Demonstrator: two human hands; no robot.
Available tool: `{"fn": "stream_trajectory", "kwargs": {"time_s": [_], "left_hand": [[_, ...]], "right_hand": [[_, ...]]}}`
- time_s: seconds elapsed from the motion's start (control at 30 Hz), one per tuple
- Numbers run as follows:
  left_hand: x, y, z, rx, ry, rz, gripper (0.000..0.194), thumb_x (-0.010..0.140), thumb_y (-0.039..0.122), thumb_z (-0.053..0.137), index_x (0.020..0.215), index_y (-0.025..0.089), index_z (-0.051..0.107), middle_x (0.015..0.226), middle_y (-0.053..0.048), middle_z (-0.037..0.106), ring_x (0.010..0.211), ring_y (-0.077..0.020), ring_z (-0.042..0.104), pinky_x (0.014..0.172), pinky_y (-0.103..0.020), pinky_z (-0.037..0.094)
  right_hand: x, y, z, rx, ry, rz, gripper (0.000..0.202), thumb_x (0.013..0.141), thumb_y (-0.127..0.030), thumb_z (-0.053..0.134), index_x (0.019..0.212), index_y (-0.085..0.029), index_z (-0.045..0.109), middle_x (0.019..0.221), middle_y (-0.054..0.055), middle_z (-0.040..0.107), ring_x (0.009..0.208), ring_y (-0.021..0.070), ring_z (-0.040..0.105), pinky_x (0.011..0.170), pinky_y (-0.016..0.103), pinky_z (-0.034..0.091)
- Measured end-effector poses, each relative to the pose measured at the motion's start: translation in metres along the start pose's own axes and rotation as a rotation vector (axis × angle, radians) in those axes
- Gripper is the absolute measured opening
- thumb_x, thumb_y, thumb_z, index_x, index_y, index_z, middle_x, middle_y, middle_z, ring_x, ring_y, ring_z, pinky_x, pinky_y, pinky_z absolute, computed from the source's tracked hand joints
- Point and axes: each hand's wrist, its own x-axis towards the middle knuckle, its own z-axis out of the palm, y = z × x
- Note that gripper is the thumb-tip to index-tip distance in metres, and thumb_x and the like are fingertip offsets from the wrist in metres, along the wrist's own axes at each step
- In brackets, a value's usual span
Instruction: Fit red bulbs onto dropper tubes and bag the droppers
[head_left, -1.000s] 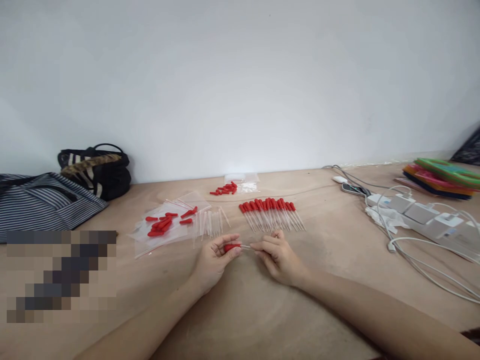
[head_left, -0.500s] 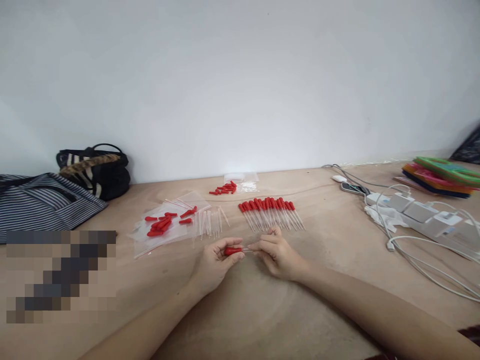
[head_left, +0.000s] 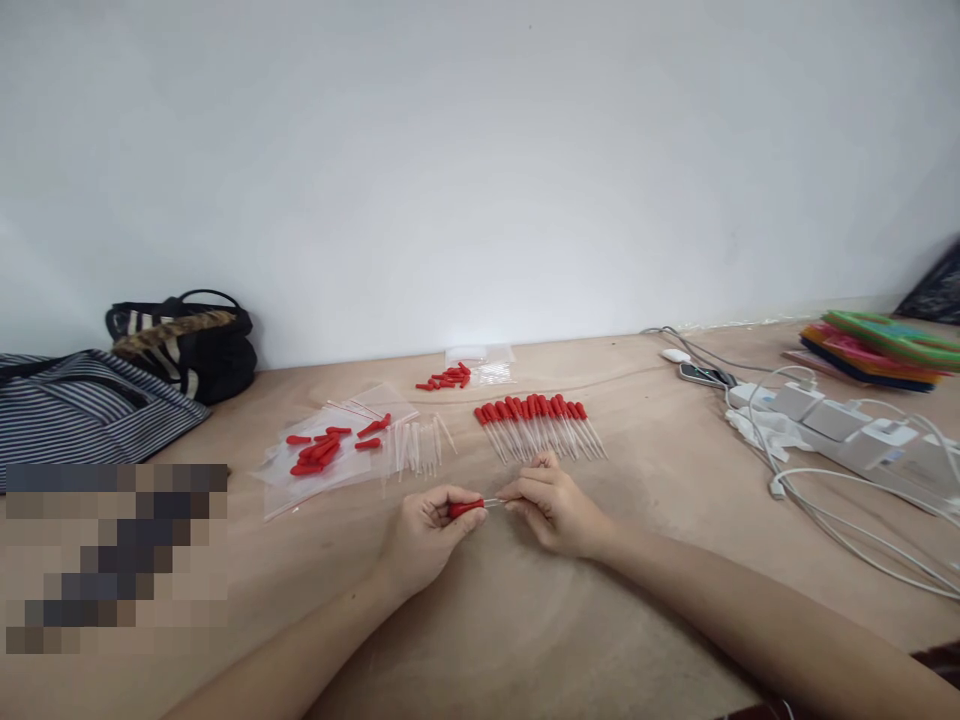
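Between thumb and fingers, my left hand (head_left: 431,530) pinches a red rubber dropper bulb (head_left: 466,509). My right hand (head_left: 555,508) grips a clear dropper tube (head_left: 491,502), whose near end meets the mouth of the bulb; how deep it sits I cannot tell. Just beyond my right hand lies a row of droppers (head_left: 532,420), red bulbs fitted on clear tubes. Loose clear tubes (head_left: 420,447) lie beyond my left hand. To their left, several loose red bulbs (head_left: 321,452) rest on clear plastic bags (head_left: 281,492).
Near the wall, more red bulbs (head_left: 448,377) lie by another clear bag (head_left: 495,362). On the right are a power strip with chargers (head_left: 844,420), white cables (head_left: 847,475), a phone (head_left: 703,375) and colourful folders (head_left: 885,350). A striped bag (head_left: 97,410) and black bag (head_left: 214,345) stand left.
My left fingers have closed further over the red bulb. Both hands stay in nearly the same place, and the whole view has shifted slightly.
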Motion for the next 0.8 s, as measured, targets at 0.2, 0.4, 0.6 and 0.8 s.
{"fn": "stream_trajectory", "kwargs": {"time_s": [0.2, 0.4, 0.6, 0.8], "left_hand": [[0.000, 0.005, 0.001, -0.009, -0.018, -0.041, 0.015, 0.063, 0.026, 0.066, 0.074, 0.016, 0.062, 0.066, -0.001, 0.066, 0.062, -0.0140, 0.061, 0.059, -0.024, 0.050], [0.012, 0.011, -0.024, 0.302, 0.062, 0.097, 0.043, 0.064, 0.034, 0.065, 0.102, 0.017, 0.054, 0.088, -0.004, 0.064, 0.079, -0.0174, 0.058, 0.074, -0.032, 0.048], [0.035, 0.001, -0.074, 0.759, 0.390, 0.214, 0.032, 0.067, 0.037, 0.056, 0.091, 0.016, 0.060, 0.088, -0.006, 0.062, 0.072, -0.0185, 0.052, 0.065, -0.031, 0.045], [0.040, -0.005, -0.084, 0.875, 0.397, 0.165, 0.027, 0.068, 0.038, 0.053, 0.081, 0.017, 0.065, 0.087, -0.007, 0.062, 0.079, -0.0225, 0.053, 0.071, -0.033, 0.044]], "right_hand": [[0.002, 0.001, 0.000, -0.008, -0.015, -0.012, 0.017, 0.080, -0.011, 0.041, 0.089, -0.018, 0.054, 0.069, 0.001, 0.061, 0.062, 0.0115, 0.053, 0.073, 0.031, 0.032], [0.003, 0.021, -0.017, -0.075, 0.095, 0.178, 0.016, 0.081, -0.018, 0.043, 0.083, -0.017, 0.058, 0.077, 0.006, 0.062, 0.071, 0.0152, 0.055, 0.065, 0.027, 0.038], [-0.008, 0.073, -0.051, -0.326, 0.372, 0.959, 0.021, 0.076, -0.032, 0.046, 0.078, -0.019, 0.063, 0.072, 0.005, 0.065, 0.067, 0.0177, 0.058, 0.062, 0.027, 0.038], [-0.006, 0.081, -0.050, -0.521, 0.135, 1.169, 0.024, 0.074, -0.033, 0.045, 0.078, -0.021, 0.065, 0.074, 0.006, 0.066, 0.077, 0.0230, 0.059, 0.076, 0.037, 0.034]]}}
